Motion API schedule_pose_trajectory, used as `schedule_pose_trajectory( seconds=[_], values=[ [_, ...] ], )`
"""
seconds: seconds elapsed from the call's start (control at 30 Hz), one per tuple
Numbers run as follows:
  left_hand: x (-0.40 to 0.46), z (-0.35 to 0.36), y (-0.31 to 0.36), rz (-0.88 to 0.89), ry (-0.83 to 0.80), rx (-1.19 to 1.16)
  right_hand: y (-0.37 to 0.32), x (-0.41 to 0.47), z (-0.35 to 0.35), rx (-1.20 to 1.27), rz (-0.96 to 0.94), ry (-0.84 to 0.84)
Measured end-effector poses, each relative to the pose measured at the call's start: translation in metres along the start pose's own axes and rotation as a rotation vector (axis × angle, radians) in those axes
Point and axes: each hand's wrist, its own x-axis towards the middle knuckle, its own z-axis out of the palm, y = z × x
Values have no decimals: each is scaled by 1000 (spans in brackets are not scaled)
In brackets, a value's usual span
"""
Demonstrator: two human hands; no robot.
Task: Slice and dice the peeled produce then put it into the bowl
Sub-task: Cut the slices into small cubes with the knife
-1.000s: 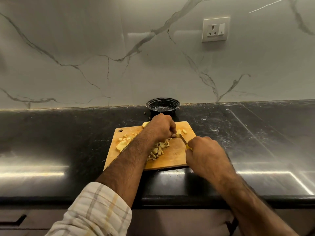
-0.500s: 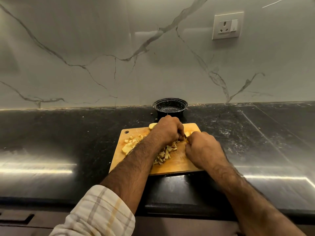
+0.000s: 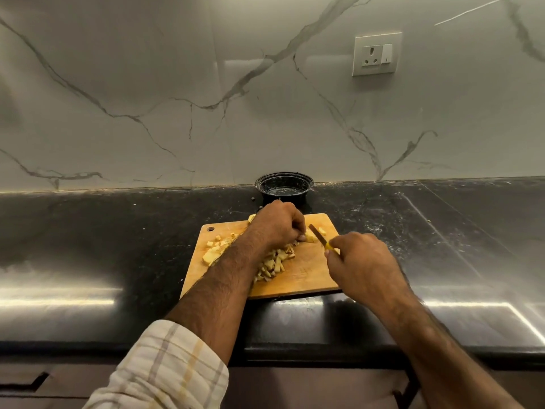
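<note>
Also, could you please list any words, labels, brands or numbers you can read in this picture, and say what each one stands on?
None can be read.
Wall socket: bare pin holes and a switch, with no legible marking.
Black bowl, cutting board and knife: no print visible.

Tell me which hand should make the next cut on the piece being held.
Right. The right hand already grips the knife, its blade angled at the piece on the board. The left hand pinches that piece and steadies it, so it has no free grip.
</note>
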Motion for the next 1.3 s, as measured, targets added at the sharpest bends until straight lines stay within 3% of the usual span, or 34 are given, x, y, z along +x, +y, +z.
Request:
schedule_pose_trajectory(
  seconds=[0.23, 0.37, 0.67, 0.9, 1.2, 1.3],
  values=[
    [3, 0, -14, -7, 46, -14, 16, 10, 21, 342, 59, 195],
    [2, 4, -10, -12, 3, -40, 23, 9, 27, 278, 105, 232],
    [3, 16, 13, -31, 30, 171, 24, 14, 32, 125, 153, 66],
    [3, 8, 1, -65, 30, 6, 25, 12, 33, 139, 127, 110],
    [8, 18, 4, -69, 99, -5, 27, 11, 30, 120, 198, 117],
    [7, 20, 8, -41, 41, -14, 24, 12, 31, 115, 194, 92]
  ],
)
